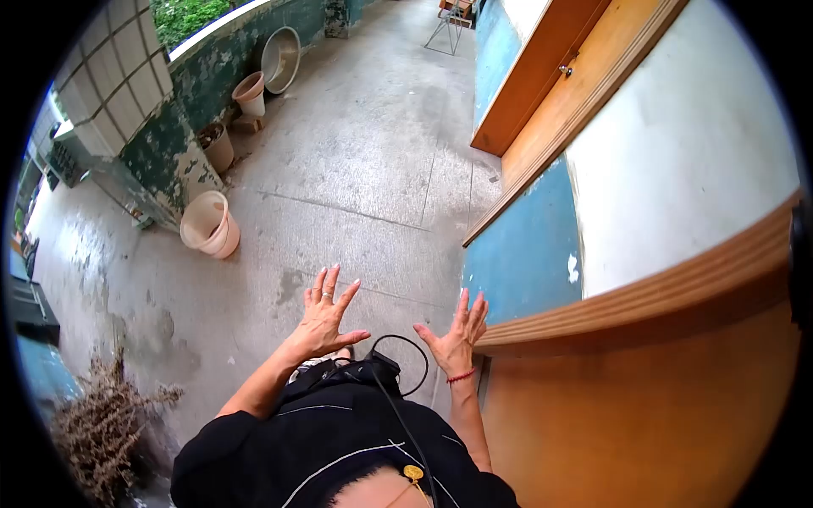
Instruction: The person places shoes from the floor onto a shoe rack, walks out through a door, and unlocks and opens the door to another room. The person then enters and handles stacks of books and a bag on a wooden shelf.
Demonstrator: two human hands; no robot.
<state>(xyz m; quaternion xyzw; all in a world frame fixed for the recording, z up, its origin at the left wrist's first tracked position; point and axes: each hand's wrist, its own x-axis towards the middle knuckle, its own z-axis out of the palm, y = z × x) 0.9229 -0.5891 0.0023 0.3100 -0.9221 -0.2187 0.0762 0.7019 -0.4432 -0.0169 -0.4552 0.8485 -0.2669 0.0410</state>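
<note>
Held out in front of my body, my left hand (324, 320) has its fingers spread, with a ring on one finger and nothing in its grasp. My right hand (455, 337) is also spread and holds nothing; a red bracelet (461, 376) circles its wrist. Between and below the two hands, a black cable (426, 360) loops out near my waist, apart from the fingers. The right hand is nearest to the wooden door frame (542, 332) and the blue lower wall (525, 254).
A pink bucket (222, 235) stands on the concrete floor to the left. Farther along the wall are flowerpots (218, 151) and a leaning metal basin (280, 61). Dried brush (102, 432) lies at lower left. A wooden door (542, 76) is at upper right, a metal-legged stool (449, 25) beyond.
</note>
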